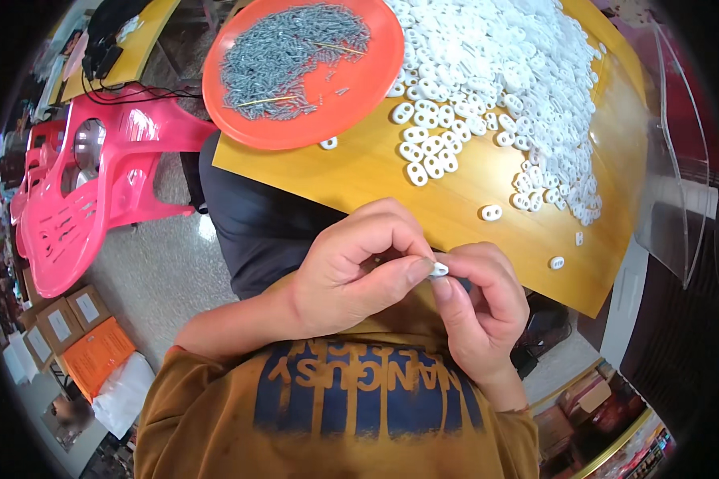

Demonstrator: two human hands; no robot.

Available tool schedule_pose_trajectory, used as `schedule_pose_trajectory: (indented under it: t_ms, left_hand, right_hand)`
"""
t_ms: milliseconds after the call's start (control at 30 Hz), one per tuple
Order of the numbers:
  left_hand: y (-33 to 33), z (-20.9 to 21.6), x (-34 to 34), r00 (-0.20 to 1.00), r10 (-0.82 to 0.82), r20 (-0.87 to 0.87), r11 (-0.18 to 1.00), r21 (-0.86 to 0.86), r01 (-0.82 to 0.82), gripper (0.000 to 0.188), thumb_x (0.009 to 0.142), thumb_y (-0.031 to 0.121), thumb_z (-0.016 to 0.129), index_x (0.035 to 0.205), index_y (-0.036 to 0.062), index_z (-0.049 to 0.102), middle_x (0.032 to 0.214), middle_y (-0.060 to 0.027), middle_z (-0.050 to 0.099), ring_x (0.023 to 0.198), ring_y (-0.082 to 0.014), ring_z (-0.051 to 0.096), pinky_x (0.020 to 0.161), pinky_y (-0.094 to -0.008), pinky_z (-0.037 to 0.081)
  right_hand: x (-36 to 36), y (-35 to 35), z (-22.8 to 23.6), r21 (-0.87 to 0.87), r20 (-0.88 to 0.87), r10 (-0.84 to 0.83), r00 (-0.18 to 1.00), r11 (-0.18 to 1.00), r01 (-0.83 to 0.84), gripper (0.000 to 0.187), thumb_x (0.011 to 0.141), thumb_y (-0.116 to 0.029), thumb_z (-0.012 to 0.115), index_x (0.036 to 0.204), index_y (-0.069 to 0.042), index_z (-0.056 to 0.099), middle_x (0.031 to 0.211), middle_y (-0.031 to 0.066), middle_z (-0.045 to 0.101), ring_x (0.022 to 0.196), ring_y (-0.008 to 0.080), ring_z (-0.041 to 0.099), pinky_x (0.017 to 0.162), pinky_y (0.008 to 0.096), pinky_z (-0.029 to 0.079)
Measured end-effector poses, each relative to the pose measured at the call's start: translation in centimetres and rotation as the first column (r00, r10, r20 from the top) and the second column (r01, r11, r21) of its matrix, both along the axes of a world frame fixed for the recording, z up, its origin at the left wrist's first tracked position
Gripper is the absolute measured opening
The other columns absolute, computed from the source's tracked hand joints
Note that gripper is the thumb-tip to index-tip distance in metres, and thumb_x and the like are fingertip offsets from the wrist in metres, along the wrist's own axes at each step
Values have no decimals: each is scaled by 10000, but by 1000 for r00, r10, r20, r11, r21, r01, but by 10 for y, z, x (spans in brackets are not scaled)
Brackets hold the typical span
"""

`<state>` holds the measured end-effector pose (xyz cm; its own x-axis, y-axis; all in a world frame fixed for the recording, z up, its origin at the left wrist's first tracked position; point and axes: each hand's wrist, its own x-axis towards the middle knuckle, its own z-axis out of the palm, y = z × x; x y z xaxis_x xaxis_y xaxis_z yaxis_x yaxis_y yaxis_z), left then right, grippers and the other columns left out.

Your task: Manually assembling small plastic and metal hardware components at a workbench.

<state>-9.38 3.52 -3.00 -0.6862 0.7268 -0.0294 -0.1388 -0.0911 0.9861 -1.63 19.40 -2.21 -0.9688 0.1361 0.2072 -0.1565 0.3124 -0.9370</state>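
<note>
Just in front of my chest, both hands meet at a small white oval plastic piece (438,270). My left hand (363,267) is closed, with its thumb and forefinger pinched at the piece's left side. From the other side, the thumb and bent fingers of my right hand (484,305) grip the same piece. A hole shows in it; the fingertips cover much of the rest. Whether anything else is pinched with it, I cannot tell. On the table beyond lies a big heap of similar white two-holed pieces (487,56), with several strays nearer me, including one loose piece (491,212).
A round red-orange tray (256,136) full of small grey metal pieces, like springs or screws, overhangs the yellow table's (335,180) left edge. Clear plastic sheeting (671,160) hangs at the right. To the left stand a pink plastic chair (64,231) and cardboard boxes (60,323).
</note>
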Motion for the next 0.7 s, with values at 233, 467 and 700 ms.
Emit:
schedule_pose_trajectory:
  t_ms: [233,467,700]
  left_hand:
    - [-3,-2,2,993,47,107,998,-46,-42,96,850,89,517,882,6,553,851,-34,507,659,-71,455,596,-192,370]
    - [-11,-1,0,623,2,782,994,66,-86,176,883,198,503,914,35,564,794,1,548,643,-51,471,539,-176,365]
    - [-21,-15,-3,582,-11,813,984,112,-137,110,867,141,530,902,37,542,801,-15,555,616,-71,489,525,-199,389]
  right_hand:
    - [-7,-6,-3,310,-189,11,982,949,49,188,687,70,611,860,11,566,765,96,545,622,200,496,528,261,378]
    - [-20,-9,-1,546,-344,154,926,835,63,278,609,93,622,863,-6,568,749,87,527,592,225,490,518,310,385]
    - [-31,-15,-1,572,-243,210,947,819,-35,293,618,86,623,893,-5,577,785,97,535,632,236,509,569,312,395]
